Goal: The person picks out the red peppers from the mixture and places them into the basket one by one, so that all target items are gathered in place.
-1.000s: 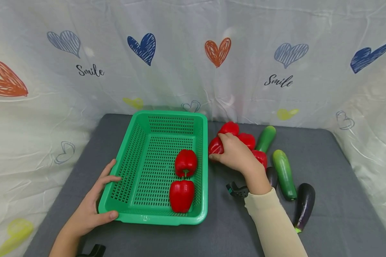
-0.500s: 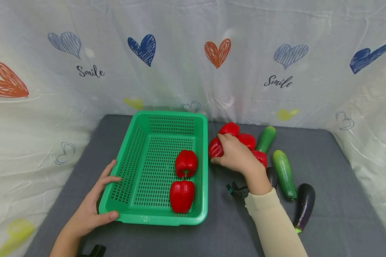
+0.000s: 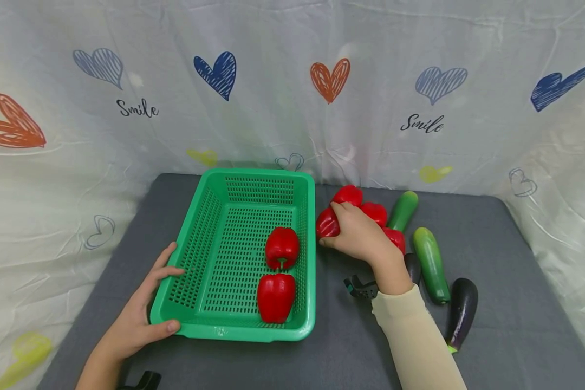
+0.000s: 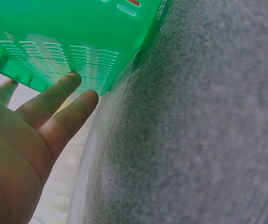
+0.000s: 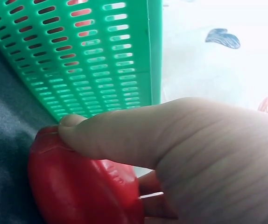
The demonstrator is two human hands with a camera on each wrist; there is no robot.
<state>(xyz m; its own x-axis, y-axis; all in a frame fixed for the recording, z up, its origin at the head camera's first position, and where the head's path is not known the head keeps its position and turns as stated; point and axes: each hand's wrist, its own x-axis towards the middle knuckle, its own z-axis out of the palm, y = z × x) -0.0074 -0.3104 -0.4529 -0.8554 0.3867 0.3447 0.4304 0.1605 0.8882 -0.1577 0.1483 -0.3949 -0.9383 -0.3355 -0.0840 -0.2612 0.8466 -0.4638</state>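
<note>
A green plastic basket [image 3: 241, 331] stands on the dark grey cloth, with two red bell peppers [image 3: 281, 248] in its right side. At the basket's near left corner, my left hand [image 3: 138, 317] holds the rim; the thumb lies over the front edge and a finger reaches inside. Two lower fingers spread along the outer wall in the left wrist view. Beyond the basket's right side, my right hand [image 3: 358, 233] grips a red bell pepper [image 5: 78, 182], thumb on the near side. The far fingers are partly hidden behind it.
More red bell peppers [image 3: 348, 195] cluster around the right hand. Further right lie a cucumber-like green vegetable [image 3: 431, 265], another green one [image 3: 403, 208] and an eggplant [image 3: 462, 311]. A dark vegetable [image 3: 412, 266] is partly hidden by the right wrist. A curtain printed with hearts hangs behind.
The right thumb has shifted slightly on the pepper since a second ago. The left hand and basket hold their place.
</note>
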